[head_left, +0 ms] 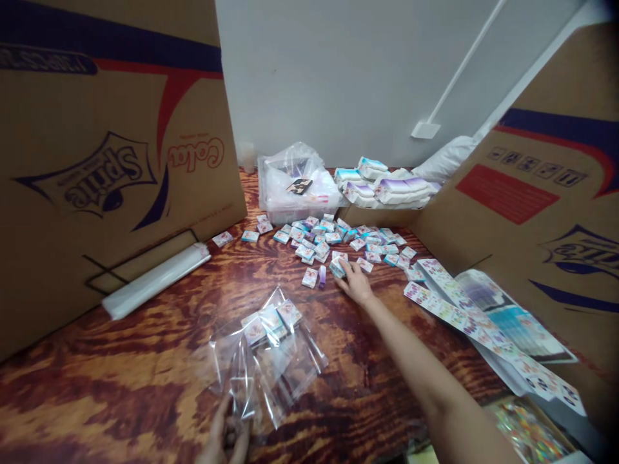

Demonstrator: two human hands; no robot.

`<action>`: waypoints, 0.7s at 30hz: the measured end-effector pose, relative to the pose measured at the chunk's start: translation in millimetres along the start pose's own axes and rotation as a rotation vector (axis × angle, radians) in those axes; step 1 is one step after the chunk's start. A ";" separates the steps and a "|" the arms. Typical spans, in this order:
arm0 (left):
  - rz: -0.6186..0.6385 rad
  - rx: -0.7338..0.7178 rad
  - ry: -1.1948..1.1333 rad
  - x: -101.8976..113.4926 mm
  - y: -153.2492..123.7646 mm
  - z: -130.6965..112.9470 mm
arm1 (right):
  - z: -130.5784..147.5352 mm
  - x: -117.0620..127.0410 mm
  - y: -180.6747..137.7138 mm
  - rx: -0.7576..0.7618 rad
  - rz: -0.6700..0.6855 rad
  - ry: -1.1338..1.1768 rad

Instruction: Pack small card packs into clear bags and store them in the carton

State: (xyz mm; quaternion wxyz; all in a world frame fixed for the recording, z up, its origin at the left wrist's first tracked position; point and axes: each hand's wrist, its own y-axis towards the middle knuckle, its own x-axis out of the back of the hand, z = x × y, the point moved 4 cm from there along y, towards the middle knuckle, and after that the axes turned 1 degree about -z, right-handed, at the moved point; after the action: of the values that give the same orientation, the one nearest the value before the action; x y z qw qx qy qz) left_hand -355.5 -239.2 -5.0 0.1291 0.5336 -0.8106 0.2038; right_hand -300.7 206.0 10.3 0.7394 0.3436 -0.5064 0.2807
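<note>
place: packing workspace (makeshift) | signs: cardboard boxes [111,161], scattered small packets [333,241], plastic bags [264,351]

The big cardboard box [111,161] on the left shows "Sprite" and "Cola", both printed upside down.

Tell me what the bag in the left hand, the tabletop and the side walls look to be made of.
Bag, pinched by the left hand: thin clear plastic film, glossy; it crinkles and shows the packets inside.
Tabletop: wood or wood-look laminate, reddish swirling grain with sheen.
Side walls: matte brown printed cardboard.
</note>
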 end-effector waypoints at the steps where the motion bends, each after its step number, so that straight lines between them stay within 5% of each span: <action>1: 0.020 0.004 -0.010 0.6 -0.5 -1.6 | 0.2 -4.4 -1.5 -0.014 -0.017 -0.002; 5: 0.077 -0.042 0.006 3.8 -2.5 -12.1 | 5.1 -8.2 -7.0 -0.059 -0.123 0.025; 10: 0.091 -0.032 0.076 6.3 -3.2 -19.1 | 49.4 41.3 -69.4 0.103 -0.250 0.219; 13: 0.106 -0.002 0.031 6.4 -3.5 -20.3 | 100.3 63.9 -137.6 0.283 -0.053 0.330; 16: 0.130 0.002 -0.039 5.9 -4.3 -21.3 | 153.5 61.3 -189.7 0.417 0.145 0.393; 21: 0.156 -0.022 -0.042 6.3 -7.6 -21.7 | 210.5 27.5 -197.6 0.437 0.229 0.370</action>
State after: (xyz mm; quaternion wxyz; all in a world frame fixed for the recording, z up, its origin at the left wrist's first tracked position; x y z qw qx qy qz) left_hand -351.2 -236.8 18.4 0.1017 0.4714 -0.8544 0.1932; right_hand -257.9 -78.8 44.8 0.6912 0.3784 -0.3264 0.5220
